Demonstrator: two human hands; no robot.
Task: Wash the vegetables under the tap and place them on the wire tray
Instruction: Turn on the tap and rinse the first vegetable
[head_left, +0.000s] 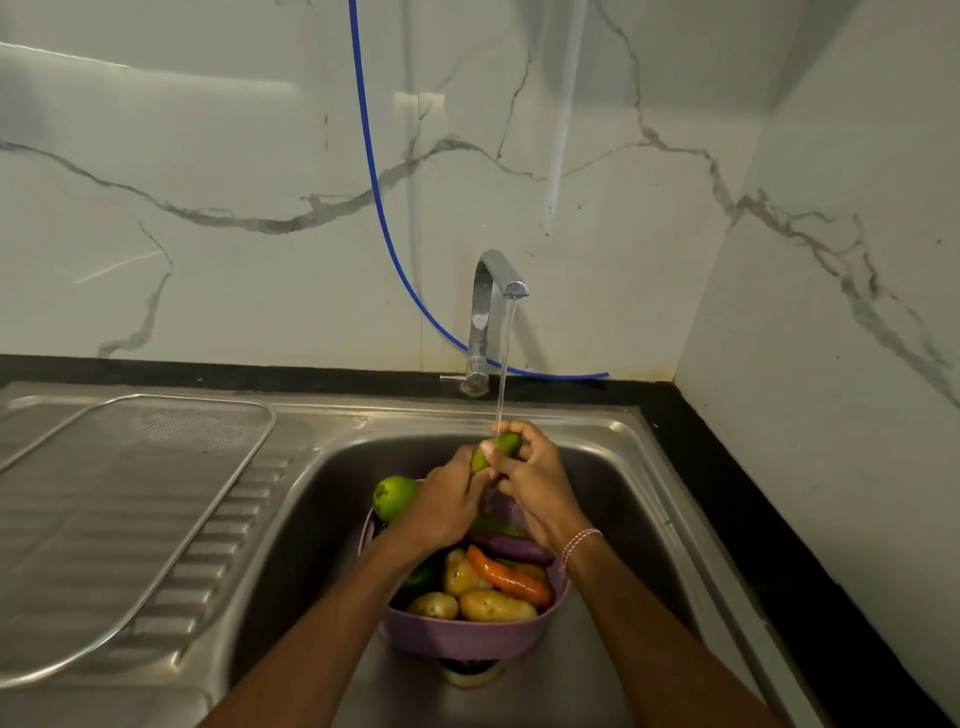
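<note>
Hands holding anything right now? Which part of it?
Yes. Both hands grip one small green vegetable under the tap stream: left hand on its lower end, right hand fingers wrapped around its middle and upper end.

Dim greenish light (edges bowed)

A blue hose (372, 171) hangs down the marble wall (208, 182).

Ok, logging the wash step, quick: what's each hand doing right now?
Left hand: closed on the green vegetable under the tap water.
Right hand: closed on the same green vegetable.
</note>
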